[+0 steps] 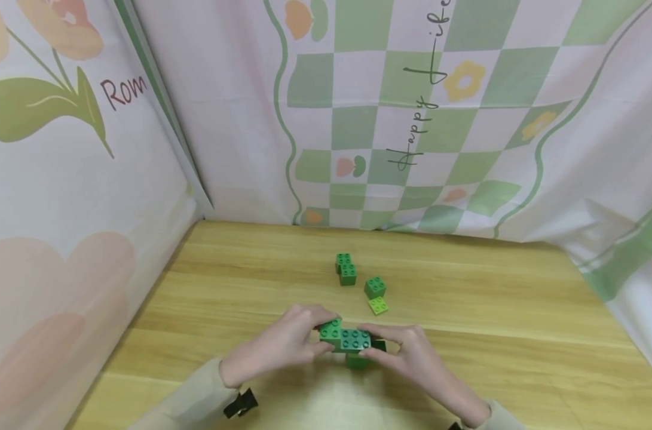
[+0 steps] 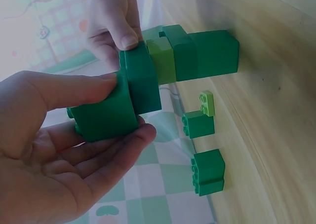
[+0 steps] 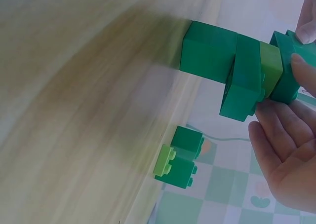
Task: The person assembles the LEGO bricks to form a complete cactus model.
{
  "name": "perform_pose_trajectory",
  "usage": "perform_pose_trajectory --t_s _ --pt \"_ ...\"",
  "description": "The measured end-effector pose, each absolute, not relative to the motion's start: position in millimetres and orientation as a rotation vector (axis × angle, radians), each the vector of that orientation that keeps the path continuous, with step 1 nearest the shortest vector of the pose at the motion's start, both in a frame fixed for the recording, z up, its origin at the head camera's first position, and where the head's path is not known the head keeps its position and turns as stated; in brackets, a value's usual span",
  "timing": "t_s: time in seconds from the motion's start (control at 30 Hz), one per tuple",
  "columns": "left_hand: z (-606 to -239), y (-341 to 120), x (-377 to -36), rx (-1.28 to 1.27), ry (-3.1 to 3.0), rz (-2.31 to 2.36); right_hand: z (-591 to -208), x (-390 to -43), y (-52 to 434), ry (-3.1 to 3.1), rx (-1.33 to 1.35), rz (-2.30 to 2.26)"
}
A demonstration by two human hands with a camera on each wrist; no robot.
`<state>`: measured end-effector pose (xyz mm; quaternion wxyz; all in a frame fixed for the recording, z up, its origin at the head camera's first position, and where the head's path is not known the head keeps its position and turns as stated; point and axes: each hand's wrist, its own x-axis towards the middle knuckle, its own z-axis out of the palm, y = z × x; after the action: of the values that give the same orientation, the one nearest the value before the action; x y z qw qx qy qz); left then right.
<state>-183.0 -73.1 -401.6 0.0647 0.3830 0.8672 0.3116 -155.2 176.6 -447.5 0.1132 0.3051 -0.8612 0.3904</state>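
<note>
Pinches green block [image 1: 330, 329] with left hand [image 1: 285, 340], thumb [image 2: 69, 91] opposing fingers [image 2: 117, 158], against dark-green block [image 1: 354, 339]. Grips latter likewise with right hand [image 1: 412, 352], atop stack [image 3: 247, 66] on table [image 1: 250, 269]. Shows loose blocks [image 1: 375, 288] beyond; reads "Rom" on left curtain [image 1: 62, 197], "Happy Life" on far curtain [image 1: 401, 125].

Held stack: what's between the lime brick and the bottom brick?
One dark green brick, sandwiched between the lime brick and bottom brick. Both wrist views show it.

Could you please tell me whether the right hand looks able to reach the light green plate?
Probably yes: the head view shows nothing between the right hand and the light green plate, though the hand holds the stacked bricks and might need to let go first.
</note>
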Motion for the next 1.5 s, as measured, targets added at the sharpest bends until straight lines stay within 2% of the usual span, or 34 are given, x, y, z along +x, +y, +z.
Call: perform_pose_trajectory --t_s 0.63,1.2,1.5 --pt "-425 -76 -189 1.107 2.524 1.077 -448 -154 175 -2.497 0.898 1.117" --pt "-454 -69 -184 0.701 2.255 1.548 -451 -154 176 -2.515 0.876 1.108" --pt "-473 -62 -177 0.637 2.173 1.700 -451 -153 176 -2.503 0.887 1.100"
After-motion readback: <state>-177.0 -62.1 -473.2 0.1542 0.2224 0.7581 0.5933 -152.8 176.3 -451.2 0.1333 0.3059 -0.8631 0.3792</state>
